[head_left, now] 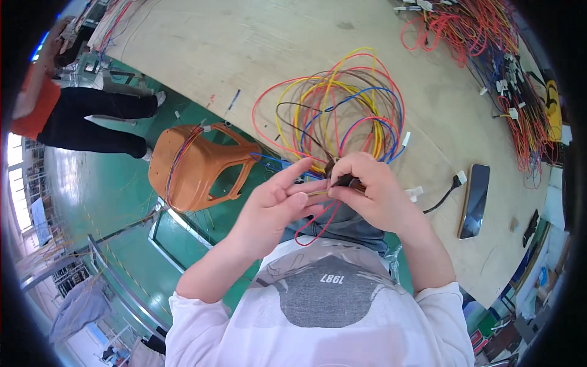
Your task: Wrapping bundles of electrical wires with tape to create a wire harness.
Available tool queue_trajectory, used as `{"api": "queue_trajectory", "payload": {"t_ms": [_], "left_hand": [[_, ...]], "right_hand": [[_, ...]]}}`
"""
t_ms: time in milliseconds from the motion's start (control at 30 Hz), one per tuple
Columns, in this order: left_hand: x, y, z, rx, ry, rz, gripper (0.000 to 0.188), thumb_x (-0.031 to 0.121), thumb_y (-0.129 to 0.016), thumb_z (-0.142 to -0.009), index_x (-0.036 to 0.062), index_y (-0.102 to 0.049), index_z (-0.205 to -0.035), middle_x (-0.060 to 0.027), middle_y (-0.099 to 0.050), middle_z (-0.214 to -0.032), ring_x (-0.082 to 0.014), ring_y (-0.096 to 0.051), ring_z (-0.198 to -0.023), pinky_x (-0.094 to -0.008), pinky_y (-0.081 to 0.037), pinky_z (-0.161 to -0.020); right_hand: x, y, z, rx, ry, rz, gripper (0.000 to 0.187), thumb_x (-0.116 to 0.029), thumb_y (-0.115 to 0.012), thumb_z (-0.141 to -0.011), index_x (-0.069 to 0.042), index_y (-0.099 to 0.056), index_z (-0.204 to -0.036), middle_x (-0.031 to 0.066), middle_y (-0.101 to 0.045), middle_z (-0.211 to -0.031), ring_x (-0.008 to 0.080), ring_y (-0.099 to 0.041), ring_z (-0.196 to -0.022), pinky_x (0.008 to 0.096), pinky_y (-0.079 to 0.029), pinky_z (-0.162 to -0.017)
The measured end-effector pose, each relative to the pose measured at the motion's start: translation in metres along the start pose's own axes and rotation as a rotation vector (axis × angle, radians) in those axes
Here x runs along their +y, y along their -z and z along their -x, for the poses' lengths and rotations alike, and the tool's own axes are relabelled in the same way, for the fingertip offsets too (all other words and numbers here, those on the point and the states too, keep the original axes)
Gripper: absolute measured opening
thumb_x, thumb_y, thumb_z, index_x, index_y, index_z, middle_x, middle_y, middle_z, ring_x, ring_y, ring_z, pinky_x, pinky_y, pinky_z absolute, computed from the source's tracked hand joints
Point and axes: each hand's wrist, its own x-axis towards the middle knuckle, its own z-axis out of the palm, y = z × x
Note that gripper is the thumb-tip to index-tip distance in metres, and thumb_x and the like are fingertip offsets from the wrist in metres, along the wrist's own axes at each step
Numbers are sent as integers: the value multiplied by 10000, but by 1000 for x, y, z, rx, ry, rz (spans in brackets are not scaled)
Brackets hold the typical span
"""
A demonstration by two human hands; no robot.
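Observation:
A loose coil of red, yellow, blue and dark wires (380,131) lies on the table's near edge, its strands running down to my hands. My right hand (373,189) is closed, thumb and fingers pinching a small black connector (344,180). Facing it, my left hand (275,202) has its fingers stretched toward the connector. Its thumb presses a thin yellowish wire (317,194) against those fingers. Below the hands hangs a red wire loop (299,237). One white plug (406,139) sits at the coil's right side. My fingers partly hide the connector.
On the table (214,37) to the right lie a phone (474,200) and a short black cable (445,202) with a white plug. Big wire bundles (489,37) fill the far right. An orange stool (183,168) stands left, and a person (92,116) is farther left.

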Motion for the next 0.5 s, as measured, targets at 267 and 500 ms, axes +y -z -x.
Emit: {"api": "queue_trajectory", "payload": {"t_ms": [267, 500], "left_hand": [[7, 5, -1, -44, 100, 157, 472, 58, -451, -861, 10, -267, -1293, -225, -441, -1204, -299, -486, -1080, -352, -425, -892], [6, 0, 2, -18, 107, 124, 465, 54, -453, -859, 11, -280, -1288, -214, -432, -1219, -299, -482, -1088, -344, -417, -899]], "right_hand": [[9, 4, 6, 13, -95, -139, 196, -27, -583, -709, -53, -490, -880, 72, -517, -812, 249, -488, -779, 334, -373, -727], [10, 6, 4, 1, -109, -168, 180, -34, -578, -697, -47, -484, -851, 85, -513, -747, 259, -493, -734, 332, -370, -714]]}}
